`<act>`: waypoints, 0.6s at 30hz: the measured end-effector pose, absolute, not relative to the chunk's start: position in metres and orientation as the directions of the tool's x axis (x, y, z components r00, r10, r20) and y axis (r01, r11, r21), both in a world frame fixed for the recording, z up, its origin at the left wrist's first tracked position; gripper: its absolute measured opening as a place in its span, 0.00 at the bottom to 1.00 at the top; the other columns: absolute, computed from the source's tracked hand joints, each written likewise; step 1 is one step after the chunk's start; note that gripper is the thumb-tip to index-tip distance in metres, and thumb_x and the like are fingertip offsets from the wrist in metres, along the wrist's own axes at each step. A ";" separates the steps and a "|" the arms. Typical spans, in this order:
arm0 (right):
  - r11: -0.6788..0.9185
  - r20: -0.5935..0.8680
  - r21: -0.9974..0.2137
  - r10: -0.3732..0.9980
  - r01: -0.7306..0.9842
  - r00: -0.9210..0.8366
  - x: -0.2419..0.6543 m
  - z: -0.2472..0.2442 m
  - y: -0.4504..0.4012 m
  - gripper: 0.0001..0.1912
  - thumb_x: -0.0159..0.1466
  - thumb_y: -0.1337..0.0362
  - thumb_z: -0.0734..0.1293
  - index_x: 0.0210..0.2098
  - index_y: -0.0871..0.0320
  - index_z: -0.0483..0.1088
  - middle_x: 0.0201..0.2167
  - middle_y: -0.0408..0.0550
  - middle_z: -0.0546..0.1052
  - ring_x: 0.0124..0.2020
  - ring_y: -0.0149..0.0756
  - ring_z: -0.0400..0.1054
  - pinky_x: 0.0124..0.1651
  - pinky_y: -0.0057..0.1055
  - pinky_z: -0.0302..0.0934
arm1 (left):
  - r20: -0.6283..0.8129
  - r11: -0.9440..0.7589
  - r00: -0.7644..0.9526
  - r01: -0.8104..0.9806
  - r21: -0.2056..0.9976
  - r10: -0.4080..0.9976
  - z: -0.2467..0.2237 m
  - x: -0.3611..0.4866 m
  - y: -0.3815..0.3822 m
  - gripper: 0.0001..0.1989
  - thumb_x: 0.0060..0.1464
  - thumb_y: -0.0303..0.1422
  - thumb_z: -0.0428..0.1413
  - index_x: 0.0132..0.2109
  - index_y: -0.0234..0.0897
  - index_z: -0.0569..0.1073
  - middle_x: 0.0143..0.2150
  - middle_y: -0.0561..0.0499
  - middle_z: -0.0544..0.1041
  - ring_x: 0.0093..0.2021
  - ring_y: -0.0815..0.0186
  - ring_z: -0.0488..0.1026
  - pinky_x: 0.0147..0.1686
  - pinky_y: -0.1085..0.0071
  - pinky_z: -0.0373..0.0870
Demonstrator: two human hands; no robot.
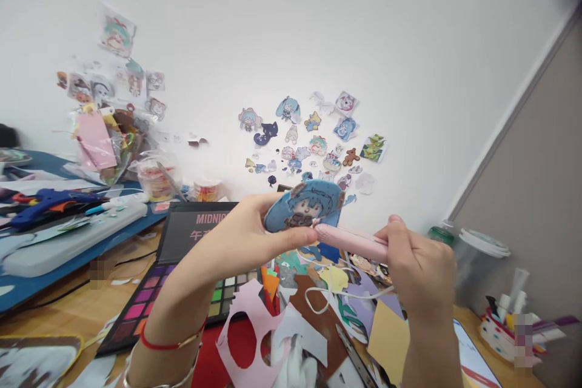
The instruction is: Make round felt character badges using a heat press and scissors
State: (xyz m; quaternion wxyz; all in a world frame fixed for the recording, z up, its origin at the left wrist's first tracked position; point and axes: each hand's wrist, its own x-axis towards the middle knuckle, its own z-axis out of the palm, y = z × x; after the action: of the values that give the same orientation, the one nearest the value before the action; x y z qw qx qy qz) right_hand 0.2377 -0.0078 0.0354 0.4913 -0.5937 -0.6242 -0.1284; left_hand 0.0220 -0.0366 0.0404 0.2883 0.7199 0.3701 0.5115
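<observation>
My left hand (248, 227) grips a cutout of a blue-haired cartoon character (305, 203), thumb along its lower edge and fingers behind it. The cutout is tilted, with its printed face towards me. My right hand (416, 260) is closed around the back end of a thick pink stick-shaped tool (352, 242). The tool's front end touches or almost touches the cutout's lower edge beside my left thumb; which of these I cannot tell. Below the tool a white cord (318, 297) loops over the scraps; where it joins is hidden by my right hand.
Cut scraps, such as a pink sheet with holes (254, 330), cover the middle of the table. An open colour palette (145, 297) lies left, near a blue glue gun (50, 206). A polka-dot pen holder (500, 327) stands right. Character stickers (317, 144) dot the wall.
</observation>
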 end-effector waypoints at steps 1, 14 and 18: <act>0.255 0.766 -0.423 0.614 0.869 0.193 0.238 0.036 -0.008 0.26 0.63 0.55 0.54 0.17 0.54 0.74 0.12 0.45 0.70 0.21 0.37 0.64 0.27 0.31 0.51 | 0.498 -0.541 0.214 0.273 0.796 0.840 0.039 0.022 -0.035 0.12 0.49 0.43 0.58 0.32 0.37 0.73 0.27 0.52 0.69 0.28 0.66 0.64 0.25 0.74 0.60; 0.148 0.758 -0.370 0.619 0.917 0.206 0.243 0.040 -0.016 0.25 0.63 0.56 0.54 0.16 0.51 0.73 0.14 0.43 0.70 0.21 0.38 0.62 0.26 0.31 0.51 | 0.533 -0.540 0.105 0.277 0.795 0.839 0.038 0.038 -0.036 0.15 0.48 0.41 0.58 0.23 0.35 0.68 0.19 0.55 0.62 0.20 0.72 0.57 0.18 0.76 0.53; 0.137 0.767 -0.273 0.629 0.952 0.130 0.255 0.043 -0.010 0.22 0.62 0.57 0.56 0.18 0.50 0.75 0.13 0.43 0.71 0.17 0.36 0.61 0.21 0.29 0.51 | 0.541 -0.544 0.077 0.215 0.811 0.838 0.037 0.045 -0.029 0.14 0.48 0.38 0.59 0.22 0.35 0.69 0.18 0.56 0.63 0.18 0.72 0.57 0.15 0.76 0.54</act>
State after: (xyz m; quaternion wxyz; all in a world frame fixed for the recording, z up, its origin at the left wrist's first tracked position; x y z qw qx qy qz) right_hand 0.2545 -0.0103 0.0429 0.4140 -0.6272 -0.6301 -0.1953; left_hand 0.0455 -0.0287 0.0371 0.2788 0.6788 0.3878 0.5578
